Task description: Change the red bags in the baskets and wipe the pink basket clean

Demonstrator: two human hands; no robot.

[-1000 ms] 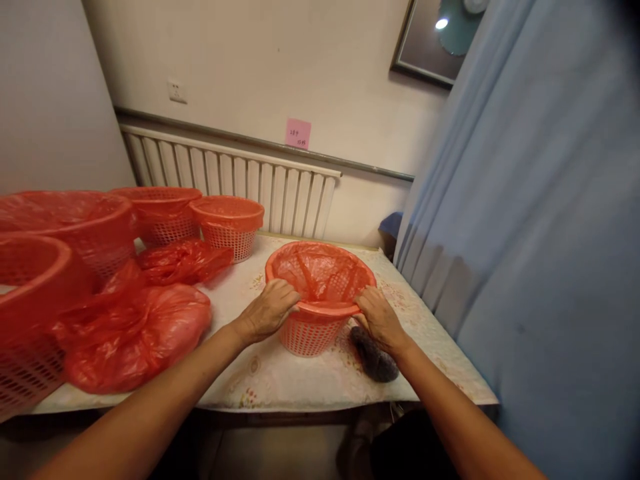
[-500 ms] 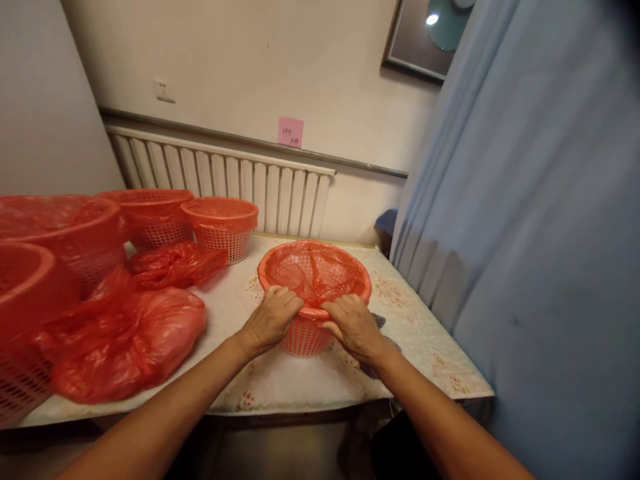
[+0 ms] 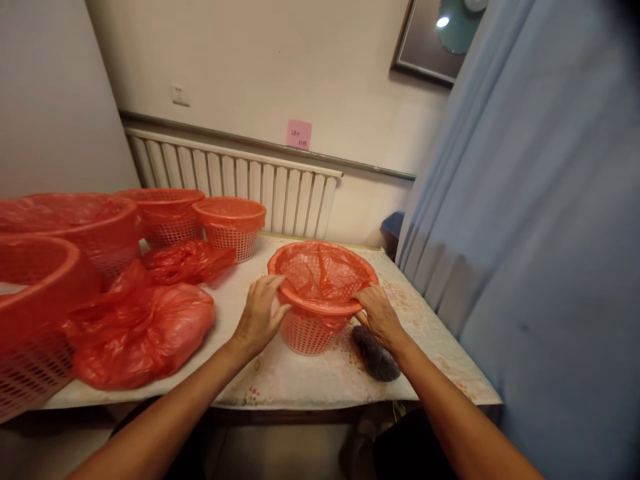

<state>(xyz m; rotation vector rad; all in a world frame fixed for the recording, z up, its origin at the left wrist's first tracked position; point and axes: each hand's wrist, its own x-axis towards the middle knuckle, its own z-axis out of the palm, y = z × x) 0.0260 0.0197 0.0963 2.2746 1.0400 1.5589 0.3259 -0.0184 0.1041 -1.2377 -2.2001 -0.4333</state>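
Note:
A small red mesh basket (image 3: pixel 310 333) stands on the table (image 3: pixel 300 380) in front of me, lined with a thin red plastic bag (image 3: pixel 320 277) folded over its rim. My left hand (image 3: pixel 259 315) lies against the basket's left side, fingers on the rim and the bag's edge. My right hand (image 3: pixel 381 319) pinches the bag's edge at the rim on the right. A dark grey lump (image 3: pixel 374 357) lies on the table just below my right hand.
Crumpled red bags (image 3: pixel 145 330) are heaped at the left. Several more red baskets, some lined, stand behind and beside the heap, the nearest small basket (image 3: pixel 230 227) by the white radiator (image 3: pixel 280 190). A blue curtain (image 3: pixel 525 233) hangs close on the right, past the table edge.
My hands were close together at the basket's near rim; now they have moved apart to its left and right sides. The basket has turned slightly and the bag's edge sits lower over the rim.

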